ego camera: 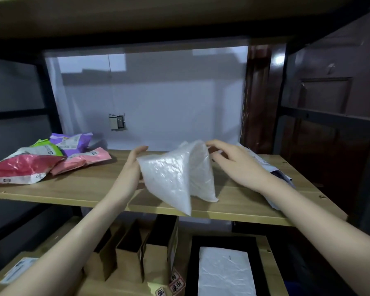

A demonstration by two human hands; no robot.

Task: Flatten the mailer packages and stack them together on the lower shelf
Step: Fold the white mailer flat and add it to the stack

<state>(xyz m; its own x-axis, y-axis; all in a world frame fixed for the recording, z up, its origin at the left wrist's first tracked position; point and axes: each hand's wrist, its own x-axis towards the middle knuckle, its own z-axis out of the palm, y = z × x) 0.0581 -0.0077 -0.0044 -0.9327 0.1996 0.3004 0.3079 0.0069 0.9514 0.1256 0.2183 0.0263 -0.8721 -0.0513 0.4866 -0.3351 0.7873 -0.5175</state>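
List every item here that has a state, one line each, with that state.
White mailer: puffed up, standing tented on the shelf, not flat.
Left hand: open, flat against the white mailer's left side.
Right hand: fingers touching the mailer's top edge.
Coloured mailers: crumpled, loose heap at left.
Mailer on lower shelf: lying flat.

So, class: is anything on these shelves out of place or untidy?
Yes. The white bubble mailer stands tented, not flat, between the left hand and right hand. The coloured mailers lie crumpled in a loose heap at the shelf's left end, not stacked.
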